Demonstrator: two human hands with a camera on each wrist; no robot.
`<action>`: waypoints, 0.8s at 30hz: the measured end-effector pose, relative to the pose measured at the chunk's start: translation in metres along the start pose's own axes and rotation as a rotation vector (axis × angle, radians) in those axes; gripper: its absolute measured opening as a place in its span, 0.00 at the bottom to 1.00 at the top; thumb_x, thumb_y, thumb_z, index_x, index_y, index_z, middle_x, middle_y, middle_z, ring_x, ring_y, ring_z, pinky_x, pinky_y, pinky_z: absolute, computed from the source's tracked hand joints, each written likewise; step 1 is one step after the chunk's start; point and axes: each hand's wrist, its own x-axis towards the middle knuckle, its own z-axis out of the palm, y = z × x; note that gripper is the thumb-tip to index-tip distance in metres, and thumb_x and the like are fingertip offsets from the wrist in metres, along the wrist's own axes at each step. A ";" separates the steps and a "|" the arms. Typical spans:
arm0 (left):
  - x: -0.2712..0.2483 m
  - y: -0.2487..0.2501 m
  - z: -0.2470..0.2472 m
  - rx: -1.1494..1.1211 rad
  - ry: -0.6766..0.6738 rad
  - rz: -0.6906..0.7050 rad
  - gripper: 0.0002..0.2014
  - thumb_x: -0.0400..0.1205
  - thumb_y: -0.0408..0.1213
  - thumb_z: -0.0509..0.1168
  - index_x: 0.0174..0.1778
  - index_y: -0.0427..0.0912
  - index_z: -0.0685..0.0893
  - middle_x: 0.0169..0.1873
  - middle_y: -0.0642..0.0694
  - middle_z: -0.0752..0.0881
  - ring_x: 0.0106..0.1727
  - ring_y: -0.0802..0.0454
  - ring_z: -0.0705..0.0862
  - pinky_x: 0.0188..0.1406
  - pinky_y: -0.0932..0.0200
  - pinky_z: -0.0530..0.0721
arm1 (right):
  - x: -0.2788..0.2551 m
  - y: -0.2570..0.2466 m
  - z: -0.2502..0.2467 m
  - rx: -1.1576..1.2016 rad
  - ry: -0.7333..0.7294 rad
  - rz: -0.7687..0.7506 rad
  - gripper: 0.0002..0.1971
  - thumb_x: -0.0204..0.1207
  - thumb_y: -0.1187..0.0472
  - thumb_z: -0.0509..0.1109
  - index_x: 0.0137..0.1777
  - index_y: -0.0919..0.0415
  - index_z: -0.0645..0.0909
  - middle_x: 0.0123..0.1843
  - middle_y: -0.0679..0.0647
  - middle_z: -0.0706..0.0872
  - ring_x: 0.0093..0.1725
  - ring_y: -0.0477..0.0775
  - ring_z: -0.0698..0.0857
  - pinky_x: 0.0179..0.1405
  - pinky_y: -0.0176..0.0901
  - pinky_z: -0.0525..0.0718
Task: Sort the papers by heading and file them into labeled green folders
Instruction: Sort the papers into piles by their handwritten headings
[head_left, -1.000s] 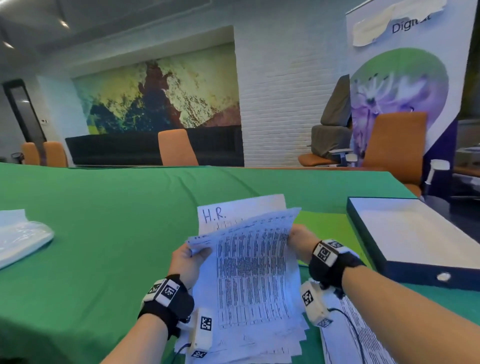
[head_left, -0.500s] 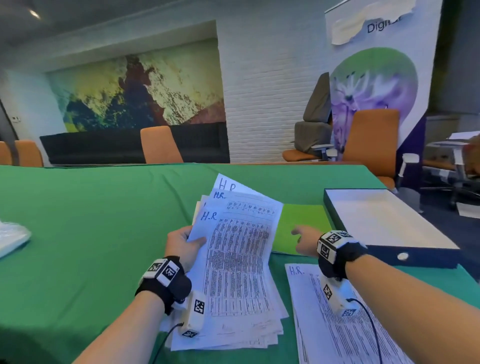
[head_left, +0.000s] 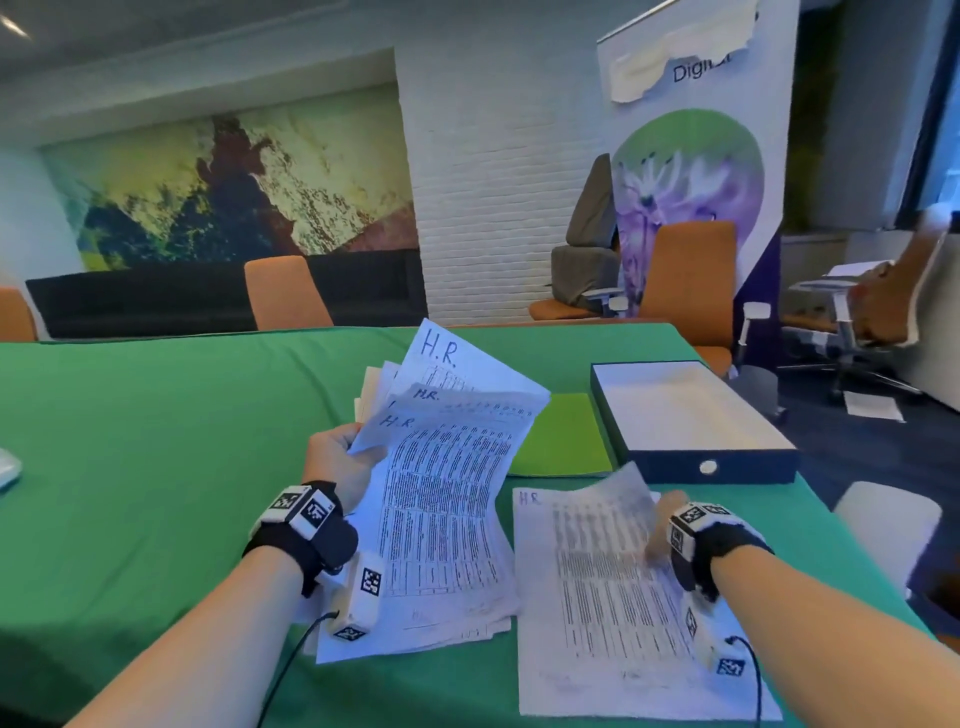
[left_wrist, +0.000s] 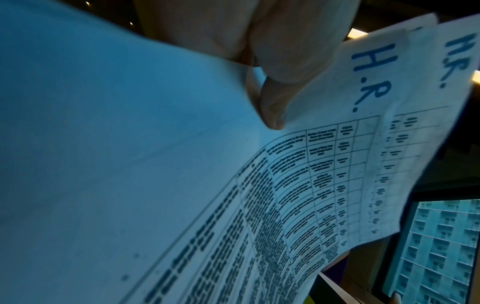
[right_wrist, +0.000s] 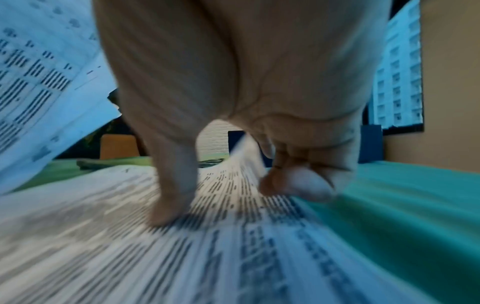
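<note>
your left hand (head_left: 336, 460) grips the fanned h.r. papers (head_left: 447, 509), thumb (left_wrist: 272, 102) on top in the wrist view alone. your right hand (head_left: 661, 530) pinches a lone sheet (head_left: 597, 613) at 3 o'clock; green folder (head_left: 566, 441) at 1 o'clock.

Black wristbands (head_left: 311, 540) carry white coded blocks (head_left: 363, 592); thin black cables (head_left: 291, 662).

The fanned sheets (head_left: 447, 467) in my left hand (head_left: 332, 457) each carry a handwritten blue "H.R." at the top. The sheet (head_left: 587, 597) at my right hand (head_left: 662, 525) says "H.R." too. Far beyond that hand, a banner (head_left: 696, 130) reads "Digi", partly covered.
</note>
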 end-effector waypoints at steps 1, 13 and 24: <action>-0.001 0.001 -0.001 0.008 -0.003 0.001 0.09 0.76 0.24 0.70 0.39 0.44 0.84 0.42 0.43 0.86 0.45 0.45 0.83 0.50 0.55 0.77 | -0.001 -0.001 -0.007 0.036 0.038 -0.006 0.31 0.68 0.61 0.77 0.71 0.61 0.72 0.59 0.58 0.85 0.58 0.59 0.86 0.55 0.48 0.84; 0.013 -0.029 -0.018 0.067 0.060 -0.104 0.14 0.76 0.25 0.69 0.57 0.36 0.86 0.50 0.39 0.87 0.48 0.40 0.84 0.49 0.49 0.81 | 0.001 -0.027 -0.082 0.553 0.482 -0.341 0.08 0.80 0.64 0.65 0.41 0.61 0.83 0.33 0.54 0.82 0.36 0.54 0.80 0.37 0.40 0.75; 0.024 -0.058 -0.027 0.029 0.103 -0.274 0.09 0.81 0.31 0.66 0.53 0.31 0.84 0.48 0.35 0.86 0.43 0.42 0.81 0.47 0.51 0.78 | -0.046 -0.077 -0.139 0.818 0.713 -0.597 0.10 0.81 0.66 0.63 0.55 0.59 0.85 0.47 0.51 0.83 0.49 0.53 0.81 0.43 0.31 0.69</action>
